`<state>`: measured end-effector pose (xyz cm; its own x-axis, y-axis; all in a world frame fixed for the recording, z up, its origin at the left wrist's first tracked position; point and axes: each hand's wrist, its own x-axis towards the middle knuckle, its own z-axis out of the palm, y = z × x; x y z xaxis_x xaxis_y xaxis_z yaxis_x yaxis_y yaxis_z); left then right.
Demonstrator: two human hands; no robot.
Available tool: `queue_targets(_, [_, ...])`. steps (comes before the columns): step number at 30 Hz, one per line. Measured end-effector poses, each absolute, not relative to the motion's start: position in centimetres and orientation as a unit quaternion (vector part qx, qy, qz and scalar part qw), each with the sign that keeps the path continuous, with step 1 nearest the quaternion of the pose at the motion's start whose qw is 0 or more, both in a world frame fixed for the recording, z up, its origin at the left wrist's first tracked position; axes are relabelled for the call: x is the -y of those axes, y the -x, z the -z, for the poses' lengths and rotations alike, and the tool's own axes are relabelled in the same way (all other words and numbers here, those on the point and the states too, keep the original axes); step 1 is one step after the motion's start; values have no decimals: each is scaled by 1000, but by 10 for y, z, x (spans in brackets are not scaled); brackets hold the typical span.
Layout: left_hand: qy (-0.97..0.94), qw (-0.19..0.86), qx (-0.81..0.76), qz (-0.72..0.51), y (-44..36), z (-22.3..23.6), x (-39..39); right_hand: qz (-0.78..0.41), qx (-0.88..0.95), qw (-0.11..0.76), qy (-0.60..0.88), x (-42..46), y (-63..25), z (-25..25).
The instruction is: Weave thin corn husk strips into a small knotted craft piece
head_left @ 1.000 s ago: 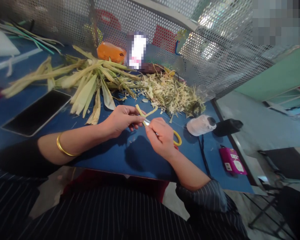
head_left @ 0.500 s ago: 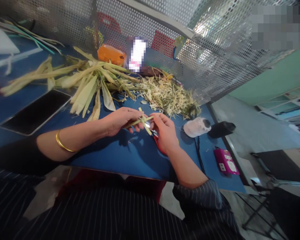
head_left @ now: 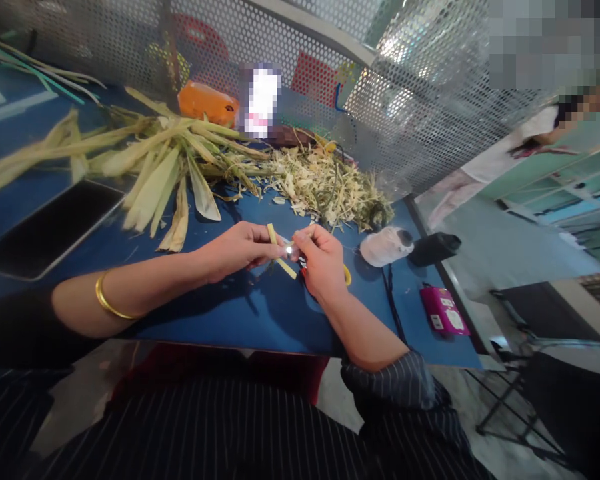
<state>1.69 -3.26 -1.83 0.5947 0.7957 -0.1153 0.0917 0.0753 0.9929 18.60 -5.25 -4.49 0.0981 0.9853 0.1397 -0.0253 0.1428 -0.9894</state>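
Note:
Over the blue table (head_left: 220,320), my left hand (head_left: 237,250) pinches pale yellow-green husk strips (head_left: 285,268) that cross each other. One strip sticks out above and below the fingertips. My right hand (head_left: 324,260) is closed close beside it, thumb and finger pinched at the strips where the two hands meet. A small shiny spot (head_left: 289,251) shows between the fingertips; its kind is unclear. Under my right hand lies a tool, mostly hidden, with a yellow loop (head_left: 347,275) and a bit of red, probably scissors.
Long dried husks (head_left: 153,180) and a heap of shredded husk (head_left: 330,183) lie behind my hands. To the right are a white thread spool (head_left: 386,247), a black spool (head_left: 436,249) and a purple pack (head_left: 444,311). A dark tablet-like slab (head_left: 50,230) lies left, before a mesh partition (head_left: 405,113).
My hands have drawn together, and the strips have turned and are more covered by the fingers. The view has swung slightly right; a person now shows in the background.

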Motion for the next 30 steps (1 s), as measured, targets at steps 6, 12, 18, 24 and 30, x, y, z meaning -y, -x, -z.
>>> queue_targets(6, [-637, 591, -406, -283, -19, 21, 36, -370, 582, 512, 512, 50, -195, 37])
queue_targets(12, [-698, 518, -415, -268, -20, 28, 38, -186, 750, 430, 467, 53, -195, 34])
queue_targets(18, [-720, 501, -410, -249, -21, 31, 39, -217, 726, 458, 464, 59, -188, 35])
queue_targets(24, [-725, 529, -361, -253, -21, 22, 41, -376, 578, 523, 501, 60, -187, 36])
queue_targets(30, [-717, 558, -339, -244, -23, 18, 44, -431, 524, 547, 490, 56, -188, 36])
